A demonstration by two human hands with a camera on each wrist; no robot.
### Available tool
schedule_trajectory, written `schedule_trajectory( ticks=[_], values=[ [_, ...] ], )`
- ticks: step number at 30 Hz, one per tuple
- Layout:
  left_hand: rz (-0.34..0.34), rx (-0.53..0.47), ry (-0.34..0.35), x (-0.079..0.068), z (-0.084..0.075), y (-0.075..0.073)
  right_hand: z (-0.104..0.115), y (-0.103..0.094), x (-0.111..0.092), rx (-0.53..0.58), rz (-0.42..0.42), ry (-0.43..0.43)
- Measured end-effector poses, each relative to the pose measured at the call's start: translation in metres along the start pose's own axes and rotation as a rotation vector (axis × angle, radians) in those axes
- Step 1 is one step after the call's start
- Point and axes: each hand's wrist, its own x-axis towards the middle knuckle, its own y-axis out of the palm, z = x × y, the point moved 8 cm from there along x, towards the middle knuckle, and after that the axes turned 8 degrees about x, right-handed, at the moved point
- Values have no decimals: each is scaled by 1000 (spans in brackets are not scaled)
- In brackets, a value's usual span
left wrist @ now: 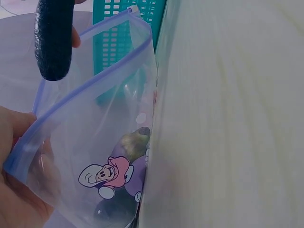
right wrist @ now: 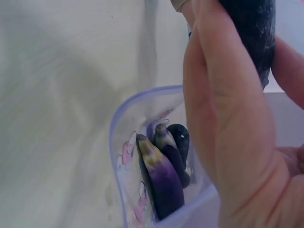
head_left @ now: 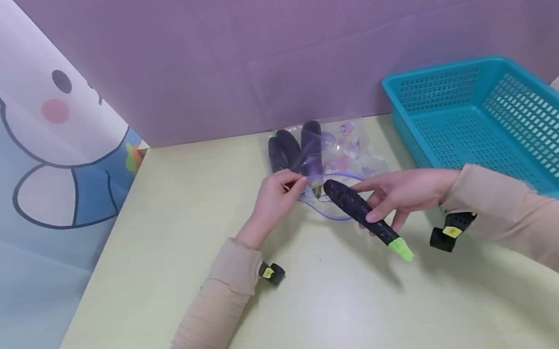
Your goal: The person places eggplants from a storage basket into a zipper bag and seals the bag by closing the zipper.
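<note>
- Currently, the long dark vegetable [head_left: 361, 210] is hanging tilted at the near side of the clear zip bag [head_left: 347, 151], its blunt end pointing toward the bag's mouth and its lime-green tip pointing away; it is not yet lying inside.
- The right hand [head_left: 403, 190], to the right of the bag's mouth, is gripping the long dark vegetable around its middle. Leading with the blunt end and lining the length up with the bag would probably be sparing the rim a snag.
- The left hand [head_left: 274, 197], at the near left of the bag, is pinching the rim, and the bluish-purple edge is standing in a loop. A firm pinch is likely mattering here, since such thin plastic could be folding inward under a push.
- Several stored vegetables [head_left: 311, 142] are lying inside the bag; through its mouth an eggplant [right wrist: 164, 190] with a pale stem end is showing. Aiming for the space beside them would likely be avoiding a jam.
- A teal basket [head_left: 456, 130] is standing to the right of the bag, the pale table [head_left: 330, 321] is supporting both, and a purple cloth [head_left: 294, 43] is hanging behind the bag.
</note>
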Motion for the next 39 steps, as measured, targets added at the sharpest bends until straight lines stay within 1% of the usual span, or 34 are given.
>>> schedule_trajectory(
  ticks=[7,13,19,22,24,27,32,36,39],
  values=[
    [-7,4,7,0,0,0,-3,4,14,52,-21,-51],
    [-21,12,17,1,-1,-2,-6,11,26,92,-18,-105],
    [-23,21,22,0,-2,-3,-16,16,40,196,-4,-153],
    [-25,28,28,0,-3,-3,-20,14,46,238,-18,-179],
    [-25,27,28,0,-3,-3,-20,12,49,274,-36,-198],
    [-21,32,19,0,-2,-3,-20,8,54,343,-85,-225],
    [-16,36,4,0,-2,-2,-18,0,61,500,-167,-260],
    [-10,30,-3,0,-2,-2,-15,-5,66,628,-196,-286],
    [-8,27,-4,0,-2,-2,-14,-9,69,694,-207,-310]
  ],
)
